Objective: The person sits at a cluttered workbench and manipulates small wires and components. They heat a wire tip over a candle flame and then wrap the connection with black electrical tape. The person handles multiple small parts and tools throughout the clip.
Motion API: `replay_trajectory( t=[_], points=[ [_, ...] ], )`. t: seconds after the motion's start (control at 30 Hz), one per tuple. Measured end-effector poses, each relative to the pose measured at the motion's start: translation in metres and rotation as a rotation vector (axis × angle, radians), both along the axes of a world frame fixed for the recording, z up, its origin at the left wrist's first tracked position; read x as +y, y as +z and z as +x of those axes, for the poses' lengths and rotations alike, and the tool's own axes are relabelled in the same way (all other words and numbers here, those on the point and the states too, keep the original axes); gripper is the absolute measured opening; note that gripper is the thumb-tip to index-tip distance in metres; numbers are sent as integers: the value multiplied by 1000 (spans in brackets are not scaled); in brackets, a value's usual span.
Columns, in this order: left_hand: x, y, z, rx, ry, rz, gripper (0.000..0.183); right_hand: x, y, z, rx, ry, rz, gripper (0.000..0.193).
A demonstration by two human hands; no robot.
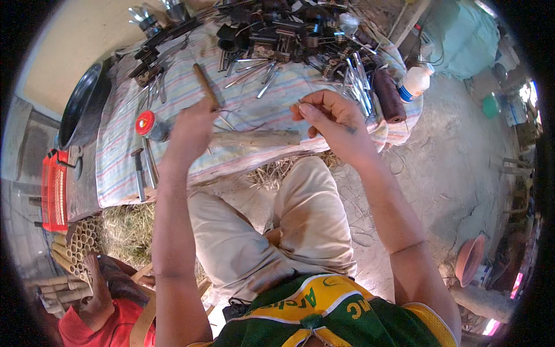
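My left hand (pixel 193 128) is closed above the near part of a cloth-covered table, and whatever it grips is hidden. A brown wooden handle (pixel 204 84) runs right up to its fingers; whether they touch it I cannot tell. Thumb and index finger of my right hand (pixel 335 120) are pinched together, with something thin and dark at their tips, too small to name. Between and below the hands lies a flat wooden piece (pixel 254 138) near the table's front edge. A red-lidded jar (pixel 151 125) and a hammer (pixel 138 173) are left of my left hand.
Metal tools and dark parts crowd the table's far side (pixel 277 40). A dark-brown thread spool (pixel 388 95) and a white bottle (pixel 415 82) stand at right. A black basin (pixel 85 106) and red crate (pixel 54 191) are left. Lower left, a person in red (pixel 107 324) sits near bamboo tubes (pixel 81 243).
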State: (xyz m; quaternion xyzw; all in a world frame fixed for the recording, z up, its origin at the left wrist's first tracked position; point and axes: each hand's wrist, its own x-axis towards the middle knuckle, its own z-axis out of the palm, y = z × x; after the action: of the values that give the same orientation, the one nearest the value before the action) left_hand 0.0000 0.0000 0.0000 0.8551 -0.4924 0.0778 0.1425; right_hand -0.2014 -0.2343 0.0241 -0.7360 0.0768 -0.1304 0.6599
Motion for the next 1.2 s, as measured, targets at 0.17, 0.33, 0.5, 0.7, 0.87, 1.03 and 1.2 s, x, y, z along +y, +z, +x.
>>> replay_trajectory(
  t=[0.17,0.33,0.5,0.7,0.87,1.03,1.2],
  points=[
    [-34,42,-71,220,-174,-191,15,38,3,27,-44,-2,185,26],
    [-33,52,-74,233,-273,-326,14,41,2,27,5,39,59,23],
    [-14,44,-76,315,-230,-400,14,37,-3,14,42,-23,50,23],
    [-14,37,-88,750,-4,-634,14,36,-3,10,79,-2,-43,25],
    [-16,35,-88,733,-49,-657,14,36,-1,6,89,20,9,23],
    [-18,35,-90,553,-176,-599,13,41,5,3,174,56,156,24],
    [-23,32,-89,509,-231,-589,13,43,12,1,223,132,235,27]
  ],
)
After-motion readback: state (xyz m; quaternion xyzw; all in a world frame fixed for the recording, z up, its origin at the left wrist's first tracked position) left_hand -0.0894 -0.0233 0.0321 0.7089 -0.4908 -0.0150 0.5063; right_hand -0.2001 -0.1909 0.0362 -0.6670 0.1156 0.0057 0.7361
